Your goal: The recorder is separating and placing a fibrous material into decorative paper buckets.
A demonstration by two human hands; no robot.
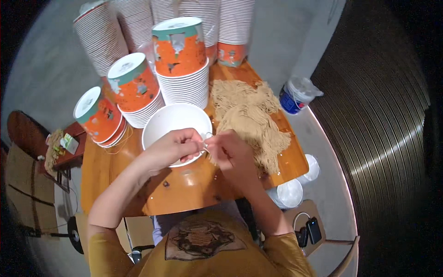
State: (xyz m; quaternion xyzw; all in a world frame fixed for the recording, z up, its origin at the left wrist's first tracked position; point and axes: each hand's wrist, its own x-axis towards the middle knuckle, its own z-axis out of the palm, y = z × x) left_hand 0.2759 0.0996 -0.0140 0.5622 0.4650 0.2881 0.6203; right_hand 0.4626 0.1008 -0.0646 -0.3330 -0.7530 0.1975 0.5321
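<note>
My two hands meet above the near right side of the white bowl (173,118). The fingers of my left hand (173,147) are pressed together, pinching a thin pale strand (204,146); those of my right hand (233,150) pinch it from the other side. It shows between my fingertips, a small loop of it standing above them, too fine to make out further. The bowl rests on the wooden counter (194,194), its near part hidden behind my left hand. Just right of it, partly behind my right hand, lies a heap of tan strands (251,121) reaching near the counter's right edge. Behind the bowl and to its left stand upturned orange tubs (134,85) in nested stacks. Taller stacks (99,37) rise at the back. Beyond the right edge I see a blue-and-white pail (295,97); nearer me, two white containers (290,194) show beside the counter, below its top.
</note>
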